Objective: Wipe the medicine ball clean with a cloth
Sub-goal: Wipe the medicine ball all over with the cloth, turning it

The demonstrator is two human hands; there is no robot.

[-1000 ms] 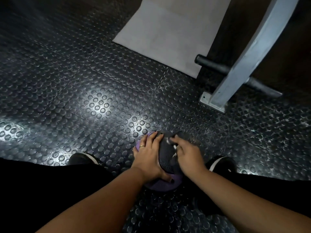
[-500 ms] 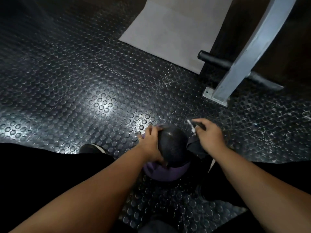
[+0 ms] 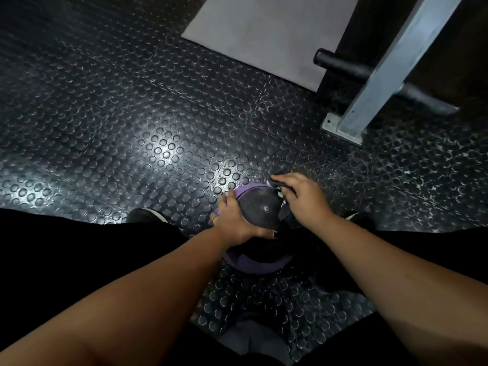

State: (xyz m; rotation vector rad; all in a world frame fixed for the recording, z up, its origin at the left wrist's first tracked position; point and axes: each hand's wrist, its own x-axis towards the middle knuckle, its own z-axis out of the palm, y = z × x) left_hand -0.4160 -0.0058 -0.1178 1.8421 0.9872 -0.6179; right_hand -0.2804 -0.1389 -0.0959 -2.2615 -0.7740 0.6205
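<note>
The medicine ball (image 3: 260, 210), purple and black, is sitting on the studded floor (image 3: 118, 128) between the person's feet; the left hand (image 3: 233, 221) is clasping its left side, its grip wrapped around the curve; the right hand (image 3: 303, 200) is bunching the dark cloth (image 3: 284, 186) in a closed grip against the ball's upper right; farther off, a grey mat (image 3: 269, 35) and a metal frame leg (image 3: 377, 83) are standing.
</note>
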